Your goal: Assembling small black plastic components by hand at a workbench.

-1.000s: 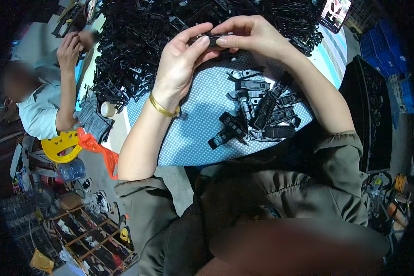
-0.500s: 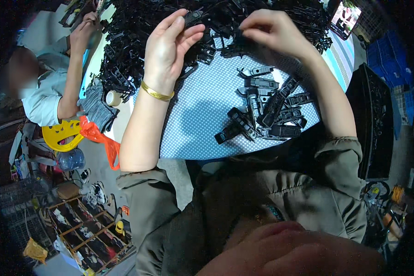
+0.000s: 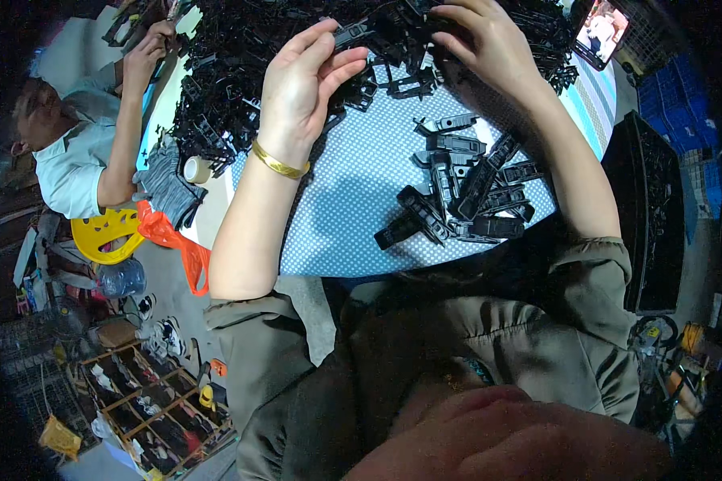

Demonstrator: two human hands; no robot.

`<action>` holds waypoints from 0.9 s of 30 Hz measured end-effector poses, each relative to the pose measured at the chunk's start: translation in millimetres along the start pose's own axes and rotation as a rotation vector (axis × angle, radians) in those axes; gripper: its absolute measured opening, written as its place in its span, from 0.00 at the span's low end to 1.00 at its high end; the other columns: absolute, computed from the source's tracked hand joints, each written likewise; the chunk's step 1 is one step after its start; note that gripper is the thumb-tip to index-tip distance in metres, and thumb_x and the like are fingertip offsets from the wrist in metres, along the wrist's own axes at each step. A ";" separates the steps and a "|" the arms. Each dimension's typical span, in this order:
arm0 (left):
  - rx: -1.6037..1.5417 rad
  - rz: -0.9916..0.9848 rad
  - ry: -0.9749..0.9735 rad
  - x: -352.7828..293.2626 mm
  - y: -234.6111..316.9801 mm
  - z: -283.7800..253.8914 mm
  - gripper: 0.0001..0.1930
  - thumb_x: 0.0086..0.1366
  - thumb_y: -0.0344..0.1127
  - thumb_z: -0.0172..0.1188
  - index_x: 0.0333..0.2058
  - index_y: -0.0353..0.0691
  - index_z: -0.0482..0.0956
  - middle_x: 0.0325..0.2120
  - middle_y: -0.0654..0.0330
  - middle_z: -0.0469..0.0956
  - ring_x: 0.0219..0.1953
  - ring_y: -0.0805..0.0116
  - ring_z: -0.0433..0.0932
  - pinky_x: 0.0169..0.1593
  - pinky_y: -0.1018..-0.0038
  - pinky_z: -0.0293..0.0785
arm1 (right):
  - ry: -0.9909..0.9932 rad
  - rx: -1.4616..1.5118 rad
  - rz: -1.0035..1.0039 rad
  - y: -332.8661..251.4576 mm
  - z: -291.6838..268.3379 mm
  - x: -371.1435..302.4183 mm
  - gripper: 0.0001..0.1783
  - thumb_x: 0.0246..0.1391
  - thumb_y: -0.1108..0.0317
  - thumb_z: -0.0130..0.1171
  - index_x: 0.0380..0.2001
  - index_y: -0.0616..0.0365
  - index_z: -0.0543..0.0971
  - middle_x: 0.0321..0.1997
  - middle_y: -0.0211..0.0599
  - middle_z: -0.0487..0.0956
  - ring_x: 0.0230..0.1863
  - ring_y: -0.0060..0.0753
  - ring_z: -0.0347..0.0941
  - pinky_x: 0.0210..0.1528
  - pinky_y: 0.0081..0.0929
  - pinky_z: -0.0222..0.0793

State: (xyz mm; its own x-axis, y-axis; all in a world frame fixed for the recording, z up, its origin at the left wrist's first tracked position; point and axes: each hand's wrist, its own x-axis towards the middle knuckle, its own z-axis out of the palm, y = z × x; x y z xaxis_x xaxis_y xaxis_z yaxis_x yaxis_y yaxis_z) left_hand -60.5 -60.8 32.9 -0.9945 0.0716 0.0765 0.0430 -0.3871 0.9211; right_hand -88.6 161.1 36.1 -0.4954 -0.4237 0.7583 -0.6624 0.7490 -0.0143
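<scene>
Between the thumb and fingers of my left hand [image 3: 297,88] is a small, long black plastic part [image 3: 351,34], held over the edge of a big heap of similar parts [image 3: 225,72]. My right hand [image 3: 493,48] reaches to the heap's near side, thumb and fingers apart, with no part plainly between them. Dark pieces lie just beyond its fingertips. Closer to me, a smaller pile of black plastic parts [image 3: 457,176] rests on the blue-and-white dotted tabletop [image 3: 337,216].
A lit phone [image 3: 600,34] stands at the far right. On the left, another person [image 3: 80,152] works at the table beside a grey cloth [image 3: 170,180] and a white cup [image 3: 196,170]. A yellow stool [image 3: 104,240] and a red bag [image 3: 168,232] are below. A black crate [image 3: 654,216] stands at right.
My right hand has moved slightly, its thumb and fingers spreading over the heap. My left hand has shifted a little right with the black plastic part. The person at left has turned their head.
</scene>
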 end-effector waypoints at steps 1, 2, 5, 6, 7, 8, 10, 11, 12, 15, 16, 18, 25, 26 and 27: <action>-0.009 -0.003 0.002 0.4 -0.2 0.6 0.15 0.63 0.28 0.44 0.46 0.27 0.63 0.34 0.50 0.71 0.34 0.59 0.77 0.40 0.73 0.77 | 0.001 -0.002 0.001 1.3 3.1 -1.2 0.14 0.43 0.66 0.58 0.35 0.58 0.75 0.32 0.42 0.76 0.34 0.39 0.71 0.37 0.30 0.68; -0.017 -0.006 0.005 0.8 -0.4 1.3 0.15 0.63 0.28 0.44 0.47 0.27 0.62 0.34 0.49 0.71 0.35 0.59 0.77 0.40 0.73 0.77 | -0.026 0.087 -0.101 3.6 9.9 -4.4 0.14 0.41 0.65 0.60 0.35 0.57 0.76 0.33 0.39 0.76 0.37 0.37 0.70 0.39 0.29 0.68; -0.015 -0.013 -0.001 2.1 -2.2 0.5 0.15 0.63 0.28 0.42 0.47 0.27 0.61 0.34 0.48 0.71 0.35 0.58 0.77 0.40 0.73 0.77 | -0.309 0.261 -0.179 -11.6 20.0 -14.6 0.15 0.36 0.66 0.63 0.32 0.58 0.77 0.32 0.35 0.76 0.38 0.34 0.68 0.42 0.27 0.66; -0.015 -0.017 -0.009 1.9 -1.8 1.7 0.15 0.63 0.28 0.42 0.47 0.27 0.61 0.34 0.48 0.71 0.35 0.58 0.77 0.40 0.73 0.77 | -0.380 0.247 -0.166 -16.7 23.5 -17.5 0.16 0.36 0.66 0.63 0.32 0.58 0.77 0.32 0.34 0.76 0.38 0.34 0.68 0.42 0.27 0.66; -0.005 -0.038 0.010 0.9 -0.7 3.3 0.15 0.63 0.28 0.43 0.47 0.26 0.61 0.35 0.46 0.70 0.38 0.56 0.75 0.43 0.70 0.75 | -0.450 0.232 -0.152 -19.6 26.0 -19.4 0.16 0.36 0.66 0.63 0.32 0.58 0.77 0.31 0.34 0.76 0.37 0.34 0.68 0.42 0.27 0.66; 0.005 -0.059 0.027 0.1 -0.2 4.5 0.16 0.63 0.29 0.44 0.47 0.26 0.62 0.37 0.45 0.70 0.41 0.53 0.74 0.46 0.68 0.74 | -0.422 0.246 -0.156 -17.5 28.3 -19.6 0.16 0.37 0.66 0.62 0.33 0.57 0.76 0.30 0.35 0.75 0.36 0.34 0.69 0.41 0.27 0.66; -0.002 -0.065 0.009 -0.8 -0.4 4.3 0.16 0.63 0.28 0.41 0.48 0.25 0.60 0.37 0.45 0.70 0.40 0.54 0.74 0.45 0.70 0.75 | -0.322 0.292 -0.116 -13.7 27.0 -17.1 0.16 0.38 0.67 0.62 0.34 0.57 0.76 0.30 0.35 0.75 0.36 0.35 0.69 0.40 0.27 0.67; -0.008 -0.071 -0.001 -0.2 -1.3 4.0 0.16 0.64 0.28 0.39 0.49 0.24 0.58 0.38 0.44 0.69 0.40 0.56 0.75 0.43 0.72 0.76 | -0.222 0.345 -0.082 -11.4 25.6 -15.6 0.15 0.39 0.68 0.61 0.35 0.57 0.76 0.31 0.36 0.75 0.36 0.35 0.70 0.40 0.27 0.68; -0.007 -0.069 -0.010 -0.3 -2.5 2.4 0.17 0.64 0.27 0.39 0.49 0.23 0.56 0.40 0.43 0.68 0.42 0.55 0.74 0.45 0.72 0.75 | -0.166 0.390 -0.068 -10.2 23.9 -12.4 0.16 0.41 0.68 0.60 0.37 0.57 0.75 0.34 0.38 0.75 0.37 0.37 0.72 0.39 0.26 0.69; -0.025 -0.119 -0.081 -2.5 -12.6 6.5 0.17 0.64 0.28 0.39 0.49 0.23 0.56 0.40 0.42 0.68 0.41 0.57 0.74 0.44 0.72 0.75 | -0.059 0.504 0.005 -9.3 19.1 -9.3 0.17 0.41 0.70 0.60 0.39 0.58 0.74 0.40 0.39 0.74 0.40 0.37 0.73 0.40 0.25 0.70; -0.061 -0.166 -0.102 -3.2 -15.2 9.8 0.17 0.64 0.28 0.39 0.49 0.24 0.57 0.40 0.43 0.68 0.41 0.58 0.74 0.44 0.72 0.75 | -0.057 0.510 0.001 -10.2 17.7 -9.6 0.17 0.41 0.70 0.60 0.39 0.58 0.74 0.40 0.39 0.74 0.40 0.37 0.73 0.40 0.25 0.70; -0.050 -0.195 -0.145 -8.8 -18.6 14.1 0.17 0.64 0.29 0.39 0.50 0.25 0.58 0.41 0.45 0.68 0.40 0.61 0.74 0.47 0.70 0.73 | -0.058 0.477 -0.018 -14.3 15.2 -11.0 0.17 0.41 0.72 0.60 0.39 0.58 0.74 0.39 0.38 0.75 0.39 0.35 0.73 0.39 0.24 0.71; -0.002 -0.198 -0.155 -10.2 -22.3 15.1 0.17 0.64 0.29 0.39 0.51 0.27 0.59 0.39 0.51 0.69 0.39 0.66 0.73 0.47 0.71 0.72 | -0.068 0.370 -0.089 -16.0 14.8 -11.8 0.19 0.38 0.73 0.62 0.38 0.56 0.75 0.35 0.35 0.75 0.37 0.32 0.73 0.36 0.22 0.72; 0.034 -0.189 -0.149 -10.4 -23.4 14.7 0.18 0.63 0.29 0.41 0.51 0.27 0.59 0.39 0.52 0.69 0.38 0.67 0.73 0.46 0.73 0.73 | -0.068 0.372 -0.090 -17.5 14.4 -11.5 0.19 0.38 0.73 0.62 0.38 0.56 0.75 0.35 0.35 0.75 0.37 0.32 0.73 0.36 0.22 0.72; 0.069 -0.179 -0.148 -10.6 -24.6 15.2 0.18 0.63 0.29 0.43 0.51 0.28 0.59 0.38 0.53 0.70 0.37 0.69 0.73 0.45 0.75 0.73 | -0.073 0.354 -0.082 -19.7 11.9 -11.4 0.19 0.37 0.73 0.62 0.38 0.56 0.75 0.35 0.35 0.75 0.36 0.32 0.73 0.37 0.23 0.71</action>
State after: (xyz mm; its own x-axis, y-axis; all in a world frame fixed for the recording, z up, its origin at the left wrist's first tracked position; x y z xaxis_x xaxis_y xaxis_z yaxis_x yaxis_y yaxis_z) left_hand -49.5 -38.0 15.2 -0.9623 0.2691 -0.0399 -0.1212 -0.2928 0.9485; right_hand -76.6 145.1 20.0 -0.4633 -0.5200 0.7176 -0.8486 0.4936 -0.1902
